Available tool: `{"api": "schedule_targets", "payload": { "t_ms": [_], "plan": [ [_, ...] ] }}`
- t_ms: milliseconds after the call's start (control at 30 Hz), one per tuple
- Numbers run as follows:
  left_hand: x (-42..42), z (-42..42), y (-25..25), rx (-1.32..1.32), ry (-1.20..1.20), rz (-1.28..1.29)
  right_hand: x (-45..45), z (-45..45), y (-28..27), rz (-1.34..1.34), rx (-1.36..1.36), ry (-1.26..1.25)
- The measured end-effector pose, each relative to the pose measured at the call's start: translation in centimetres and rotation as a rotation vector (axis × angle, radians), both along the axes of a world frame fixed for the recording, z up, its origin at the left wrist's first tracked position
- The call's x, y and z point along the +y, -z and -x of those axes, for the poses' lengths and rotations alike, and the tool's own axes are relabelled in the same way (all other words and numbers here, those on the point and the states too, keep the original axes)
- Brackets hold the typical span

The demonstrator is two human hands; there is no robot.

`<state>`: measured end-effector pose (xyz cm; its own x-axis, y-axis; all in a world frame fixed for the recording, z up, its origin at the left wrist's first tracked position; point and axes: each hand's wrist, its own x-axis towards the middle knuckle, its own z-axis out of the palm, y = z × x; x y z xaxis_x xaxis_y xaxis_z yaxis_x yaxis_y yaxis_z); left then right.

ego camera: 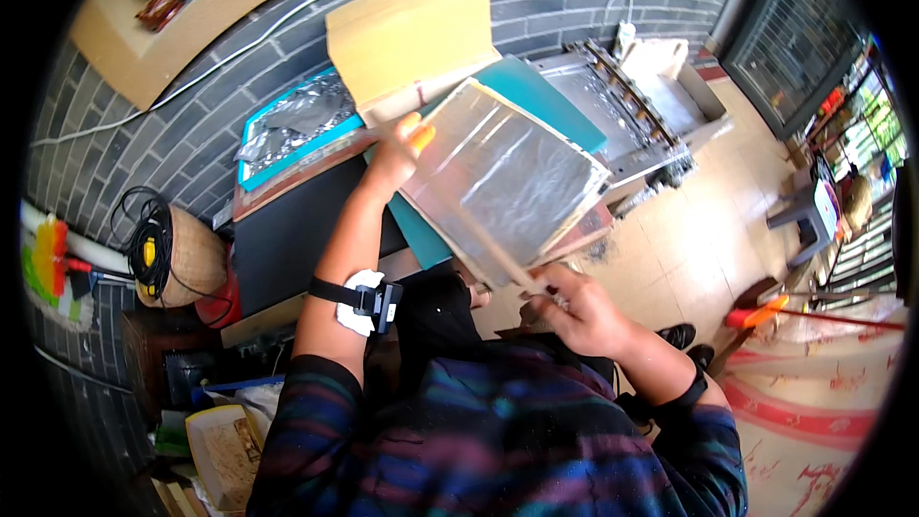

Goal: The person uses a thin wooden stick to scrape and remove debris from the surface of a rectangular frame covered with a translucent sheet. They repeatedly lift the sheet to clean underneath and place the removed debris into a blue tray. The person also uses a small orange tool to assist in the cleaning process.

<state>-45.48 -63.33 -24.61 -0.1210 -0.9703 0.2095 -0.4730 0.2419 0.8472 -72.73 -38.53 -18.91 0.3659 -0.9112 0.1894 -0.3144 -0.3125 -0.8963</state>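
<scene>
A thin wooden strip (470, 219), blurred, crosses slantwise over a silvery sheet (528, 176) with worn, yellowish edges. My left hand (402, 151) holds the strip's far end at the sheet's upper left; orange covers show on its fingertips. My right hand (578, 305) is closed around the near end, just past the sheet's lower corner. The silvery sheet lies on a teal board (535, 90). Behind it stands an opened cardboard box flap (413, 36). At the left, a blue-rimmed tray (298, 122) holds crumpled silvery foil.
A black mat (301, 222) covers the bench's left part. On the right stands a metal frame with a rail (624, 93), beside an open box (693, 97). A wicker basket (190, 255) with coiled black cable sits far left. A grey stool (808, 215) stands on the tiled floor.
</scene>
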Motion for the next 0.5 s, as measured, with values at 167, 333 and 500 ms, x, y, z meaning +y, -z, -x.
{"api": "schedule_targets", "payload": {
  "t_ms": [167,333,500],
  "plan": [
    [4.5,-0.6,-0.4,-0.170,-0.245,0.201,-0.8,1.2,0.6,-0.082,-0.031,-0.012],
    [10.6,-2.9,-0.3,0.015,-0.338,-0.017,-6.4,6.8,0.1,0.038,-0.178,0.358],
    [14.3,-0.5,-2.6,0.316,-0.211,-0.338,-10.8,8.8,0.4,-0.186,-0.214,0.406]
  ]
}}
